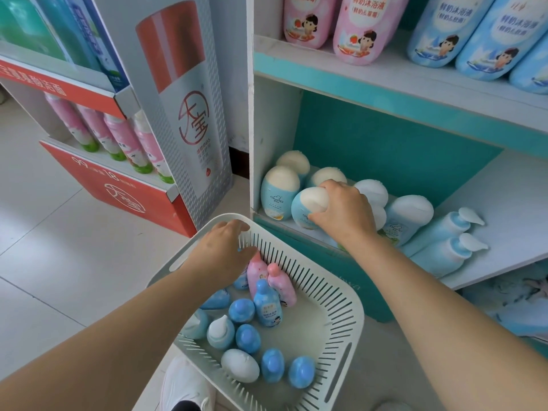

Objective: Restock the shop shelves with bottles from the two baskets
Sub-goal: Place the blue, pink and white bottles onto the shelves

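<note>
- My right hand (341, 212) grips a pale-blue egg-shaped bottle with a cream cap (308, 207) at the front edge of the low white shelf (501, 209), beside a like bottle (278, 192) with small writing I cannot read.
- My left hand (225, 250) reaches into the white slotted plastic basket (341, 318) below that shelf, fingers curled at a pink bottle (257, 272); whether they grip it I cannot tell.
- Bare shelf lies right of the two blue pump bottles (444, 241).
- Above, tall pink bottles (361, 28) read 鲜奶沐浴液.

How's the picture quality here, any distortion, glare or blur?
Head view: wide-angle lens bows the shelf edge and stretches both forearms at the corners; soft, even daylight, faint shadows; mild sheen on the floor tiles; the basket and the right hand are sharp, frame edges slightly soft.
</note>
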`<act>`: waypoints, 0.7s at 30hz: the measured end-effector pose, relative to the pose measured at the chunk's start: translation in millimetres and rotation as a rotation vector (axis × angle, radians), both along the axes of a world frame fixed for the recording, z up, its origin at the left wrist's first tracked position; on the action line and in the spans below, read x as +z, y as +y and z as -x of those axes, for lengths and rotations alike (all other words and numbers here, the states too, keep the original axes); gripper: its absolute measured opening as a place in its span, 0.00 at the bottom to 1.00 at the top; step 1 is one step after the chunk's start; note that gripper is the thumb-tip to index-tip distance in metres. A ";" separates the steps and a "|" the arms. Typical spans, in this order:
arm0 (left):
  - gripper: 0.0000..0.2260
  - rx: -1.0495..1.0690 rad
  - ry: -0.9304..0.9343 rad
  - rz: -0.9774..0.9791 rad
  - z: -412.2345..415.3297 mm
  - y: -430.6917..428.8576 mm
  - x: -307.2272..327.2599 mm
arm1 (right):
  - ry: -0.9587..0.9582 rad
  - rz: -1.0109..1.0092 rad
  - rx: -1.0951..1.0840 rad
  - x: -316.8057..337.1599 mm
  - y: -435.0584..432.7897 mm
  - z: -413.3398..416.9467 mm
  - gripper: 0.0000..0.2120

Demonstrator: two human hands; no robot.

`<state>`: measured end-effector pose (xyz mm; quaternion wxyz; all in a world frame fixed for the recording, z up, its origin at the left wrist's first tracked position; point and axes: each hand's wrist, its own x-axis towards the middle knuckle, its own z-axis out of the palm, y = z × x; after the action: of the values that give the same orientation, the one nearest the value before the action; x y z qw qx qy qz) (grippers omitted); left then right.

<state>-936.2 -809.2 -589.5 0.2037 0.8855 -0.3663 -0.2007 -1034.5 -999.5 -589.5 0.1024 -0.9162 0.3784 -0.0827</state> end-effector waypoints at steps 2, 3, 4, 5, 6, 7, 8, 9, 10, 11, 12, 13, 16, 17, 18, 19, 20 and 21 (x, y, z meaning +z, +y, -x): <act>0.19 -0.010 -0.006 0.002 -1.0 1.2 -0.4 | 0.015 0.009 -0.011 -4.3 0.5 -1.4 0.18; 0.19 -0.012 -0.009 0.001 -1.5 1.6 -0.3 | 0.023 0.008 -0.015 -5.8 0.7 -1.8 0.17; 0.19 -0.012 -0.011 -0.001 -2.2 2.0 -0.7 | 0.030 0.006 -0.018 -7.2 0.5 -2.3 0.17; 0.19 -0.012 -0.013 -0.001 -2.8 2.4 -1.0 | 0.037 0.003 -0.022 -8.1 0.4 -2.6 0.17; 0.19 -0.013 -0.013 0.000 -3.3 2.6 -1.7 | 0.041 -0.002 -0.026 -8.9 0.3 -2.7 0.16; 0.19 -0.018 -0.013 0.003 -3.6 3.1 -2.0 | 0.044 -0.009 -0.030 -9.6 0.1 -2.6 0.16; 0.19 -0.023 -0.012 0.004 -3.8 3.2 -2.5 | 0.048 -0.016 -0.033 -10.4 -0.2 -2.5 0.16; 0.19 -0.031 -0.009 0.004 -3.8 3.6 -2.9 | 0.054 -0.021 -0.033 -11.1 -0.1 -2.5 0.17; 0.19 -0.042 -0.002 0.004 -3.9 3.4 -3.4 | 0.060 -0.024 -0.030 -12.2 0.0 -2.5 0.16; 0.18 -0.051 0.006 0.004 -3.7 3.0 -3.7 | 0.067 -0.022 -0.027 -13.4 0.3 -2.6 0.16; 0.18 -0.059 0.015 0.004 -3.4 2.5 -4.1 | 0.071 -0.018 -0.024 -14.7 0.5 -3.0 0.16; 0.18 -0.066 0.020 0.004 -2.9 1.9 -4.1 | 0.075 -0.014 -0.021 -15.9 0.7 -3.3 0.16; 0.17 -0.092 0.018 0.004 -0.6 1.3 -4.6 | 0.070 -0.023 -0.017 -18.5 0.7 -5.7 0.17; 0.17 -0.101 0.015 0.000 0.4 1.8 -4.6 | 0.059 -0.032 -0.018 -18.5 0.3 -6.8 0.18; 0.17 -0.109 0.013 -0.004 1.4 2.5 -4.8 | 0.048 -0.042 -0.021 -18.3 0.0 -7.7 0.19; 0.17 -0.117 0.012 -0.008 2.1 3.4 -4.8 | 0.037 -0.048 -0.024 -17.7 -0.2 -8.7 0.20; 0.17 -0.124 0.012 -0.012 2.6 4.1 -4.7 | 0.029 -0.046 -0.026 -16.7 -0.4 -9.5 0.21; 0.17 -0.129 0.015 -0.018 3.0 4.5 -4.6 | 0.025 -0.035 -0.029 -15.7 -0.8 -9.7 0.21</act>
<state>-939.2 -804.7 -594.1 0.1853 0.8603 -0.4193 -0.2232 -1024.7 -1000.3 -605.2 0.1123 -0.9097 0.3944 -0.0658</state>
